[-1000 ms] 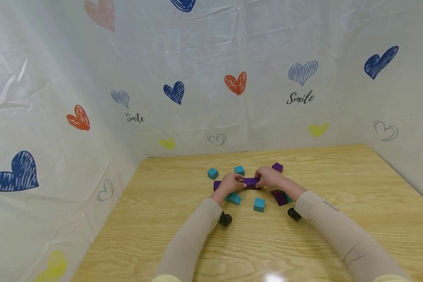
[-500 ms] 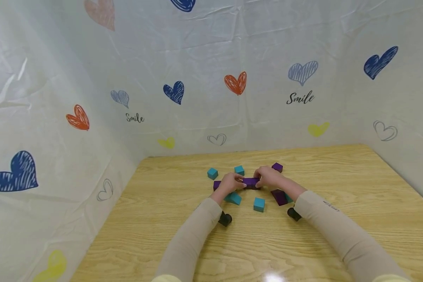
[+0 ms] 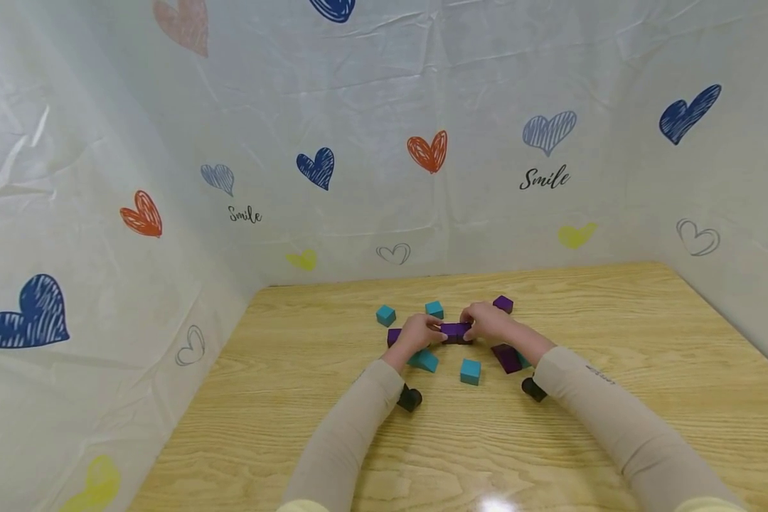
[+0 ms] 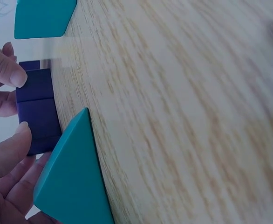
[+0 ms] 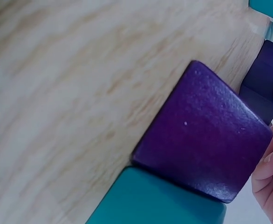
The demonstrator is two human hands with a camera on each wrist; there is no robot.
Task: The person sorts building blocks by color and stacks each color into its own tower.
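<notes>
Two purple blocks (image 3: pixel 456 332) stand side by side on the wooden table, faces together, between the hands. The left hand (image 3: pixel 417 334) pinches the left block, its thumb on the near face and its fingers behind. From the other end, the right hand (image 3: pixel 488 322) grips the right block the same way. In the left wrist view, both thumbs lie on the front of the purple pair (image 4: pixel 37 105), and a sloped teal block (image 4: pixel 76 177) is close below the left hand. A larger purple block (image 5: pixel 204 133) partly covers the pair in the right wrist view.
Behind the hands are two teal cubes (image 3: pixel 386 315) and a purple cube (image 3: pixel 503 304). A teal cube (image 3: pixel 470 371) sits in front. Another purple block (image 3: pixel 393 336) lies left of the left hand. Beneath the right wrist, a purple block (image 3: pixel 508 358) touches a teal one (image 5: pixel 155 198).
The right hand has shifted very slightly left along with its purple block. Otherwise the hands and the surrounding blocks stay where they were.
</notes>
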